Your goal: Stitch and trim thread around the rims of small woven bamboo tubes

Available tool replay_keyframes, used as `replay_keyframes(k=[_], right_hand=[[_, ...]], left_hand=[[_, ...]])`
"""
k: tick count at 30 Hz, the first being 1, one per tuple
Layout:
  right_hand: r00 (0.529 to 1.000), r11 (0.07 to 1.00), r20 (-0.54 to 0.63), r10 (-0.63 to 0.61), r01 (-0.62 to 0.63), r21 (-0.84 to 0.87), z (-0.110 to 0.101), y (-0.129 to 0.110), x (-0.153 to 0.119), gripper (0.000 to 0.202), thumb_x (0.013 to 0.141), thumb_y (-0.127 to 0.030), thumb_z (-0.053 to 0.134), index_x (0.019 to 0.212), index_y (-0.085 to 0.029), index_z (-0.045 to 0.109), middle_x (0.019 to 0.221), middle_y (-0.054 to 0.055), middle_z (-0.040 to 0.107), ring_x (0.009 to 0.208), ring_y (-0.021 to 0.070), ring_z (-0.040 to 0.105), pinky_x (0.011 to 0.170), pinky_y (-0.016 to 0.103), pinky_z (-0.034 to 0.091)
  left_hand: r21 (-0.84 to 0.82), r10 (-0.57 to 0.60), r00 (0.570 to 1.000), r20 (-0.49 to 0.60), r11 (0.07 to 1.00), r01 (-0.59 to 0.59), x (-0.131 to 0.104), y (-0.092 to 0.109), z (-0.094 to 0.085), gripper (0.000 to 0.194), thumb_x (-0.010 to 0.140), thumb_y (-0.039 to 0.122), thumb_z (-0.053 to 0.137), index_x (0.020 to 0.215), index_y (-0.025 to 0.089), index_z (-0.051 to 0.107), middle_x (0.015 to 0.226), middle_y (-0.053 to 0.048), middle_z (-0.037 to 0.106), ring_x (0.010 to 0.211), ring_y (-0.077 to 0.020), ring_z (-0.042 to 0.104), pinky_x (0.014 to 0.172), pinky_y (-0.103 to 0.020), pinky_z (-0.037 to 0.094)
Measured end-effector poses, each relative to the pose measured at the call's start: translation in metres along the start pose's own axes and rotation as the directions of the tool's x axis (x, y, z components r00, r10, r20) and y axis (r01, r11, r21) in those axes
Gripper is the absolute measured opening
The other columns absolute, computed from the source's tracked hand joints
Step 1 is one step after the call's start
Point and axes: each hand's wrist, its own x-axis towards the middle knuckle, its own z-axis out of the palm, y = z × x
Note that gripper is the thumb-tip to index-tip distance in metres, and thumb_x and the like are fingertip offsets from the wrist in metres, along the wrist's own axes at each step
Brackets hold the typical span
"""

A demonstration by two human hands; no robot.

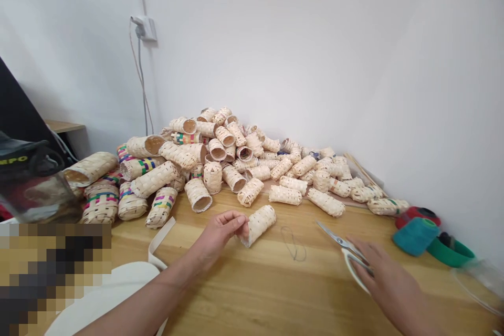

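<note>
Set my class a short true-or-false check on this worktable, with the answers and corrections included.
1. The left hand is at one end of a woven-strip tube. True.
2. The right hand is at the handles of the scissors. True.
3. Every tube in the pile is plain. False: several, such as the patterned tube at the left, have coloured strips.
4. A loop of thin thread lies on the table between the hands. True.
5. The wall socket has nothing plugged in. False: a plug with a cable is in it.
</note>
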Motion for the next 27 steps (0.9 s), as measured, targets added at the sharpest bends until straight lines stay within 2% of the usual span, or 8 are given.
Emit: replay_keyframes(k=[4,6,8,12,16,19,23,27], right_hand=[[0.989,0.999,0.136,0.052,-0.049,-0.023,0.011,0.051,-0.022,0.036,0.087,-0.039,0.040,0.111,-0.022,0.061,0.108,0.012,0.064,0.093,0.0274,0.064,0.071,0.037,0.054],[0.992,0.998,0.117,0.056,-0.054,-0.021,0.013,0.058,-0.026,0.036,0.087,-0.039,0.040,0.107,-0.021,0.063,0.107,0.012,0.064,0.095,0.0289,0.062,0.078,0.041,0.052],[0.998,0.999,0.055,0.042,-0.041,-0.010,0.010,0.049,-0.023,0.036,0.085,-0.040,0.042,0.103,-0.019,0.064,0.106,0.013,0.064,0.098,0.0309,0.060,0.085,0.046,0.049],[1.000,0.987,-0.009,-0.019,0.021,0.162,-0.005,-0.021,0.000,0.038,0.084,-0.042,0.045,0.110,-0.020,0.063,0.110,0.012,0.062,0.104,0.0297,0.056,0.093,0.048,0.043],[0.977,0.890,0.140,-0.159,0.080,0.449,-0.013,-0.119,0.024,0.028,0.087,-0.034,0.050,0.110,-0.025,0.062,0.104,0.006,0.062,0.089,0.0215,0.059,0.081,0.035,0.049],[0.963,0.822,0.146,-0.227,0.109,0.559,-0.004,-0.171,0.036,0.023,0.085,-0.025,0.056,0.106,-0.026,0.063,0.097,0.002,0.063,0.090,0.0197,0.057,0.077,0.030,0.047],[0.972,0.769,0.087,-0.218,0.116,0.629,0.013,-0.199,0.045,0.011,0.082,-0.018,0.059,0.090,-0.021,0.066,0.093,0.002,0.063,0.088,0.0184,0.057,0.077,0.028,0.044],[0.987,0.716,0.077,-0.142,0.049,0.696,0.009,-0.190,0.047,0.017,0.084,-0.025,0.056,0.070,-0.020,0.064,0.076,0.000,0.061,0.073,0.0163,0.057,0.066,0.025,0.043]], left_hand=[[-0.147,-0.015,0.999,0.047,0.989,0.022,-0.002,0.001,0.002,0.018,0.079,0.029,0.066,0.077,0.012,0.066,0.074,-0.006,0.067,0.069,-0.0139,0.059,0.066,-0.025,0.044],[-0.222,-0.038,0.995,0.089,0.974,0.057,-0.004,0.002,0.004,0.015,0.080,0.027,0.066,0.081,0.012,0.067,0.083,-0.007,0.068,0.078,-0.0164,0.061,0.070,-0.027,0.046],[-0.260,-0.071,0.990,0.124,0.960,0.101,-0.006,0.004,0.005,0.013,0.081,0.024,0.065,0.084,0.012,0.068,0.095,-0.009,0.067,0.087,-0.0188,0.062,0.075,-0.029,0.047],[-0.274,-0.110,0.980,0.164,0.950,0.152,-0.008,0.005,0.006,0.012,0.084,0.022,0.062,0.085,0.013,0.069,0.116,-0.012,0.062,0.098,-0.0223,0.061,0.080,-0.031,0.047],[-0.284,-0.094,0.979,0.180,0.948,0.143,-0.008,0.005,0.005,0.010,0.082,0.021,0.063,0.085,0.013,0.070,0.122,-0.013,0.059,0.101,-0.0240,0.060,0.081,-0.032,0.047],[-0.295,-0.068,0.982,0.178,0.948,0.119,-0.008,0.005,0.007,0.011,0.082,0.020,0.064,0.085,0.014,0.071,0.119,-0.012,0.061,0.097,-0.0228,0.061,0.080,-0.032,0.048],[-0.280,-0.061,0.982,0.176,0.954,0.109,-0.009,0.004,0.009,0.013,0.079,0.021,0.067,0.085,0.012,0.073,0.105,-0.012,0.066,0.090,-0.0184,0.061,0.079,-0.028,0.047],[-0.227,-0.063,0.989,0.133,0.970,0.092,-0.008,0.003,0.010,0.018,0.074,0.027,0.072,0.080,0.010,0.072,0.095,-0.012,0.068,0.084,-0.0174,0.061,0.080,-0.028,0.047]])
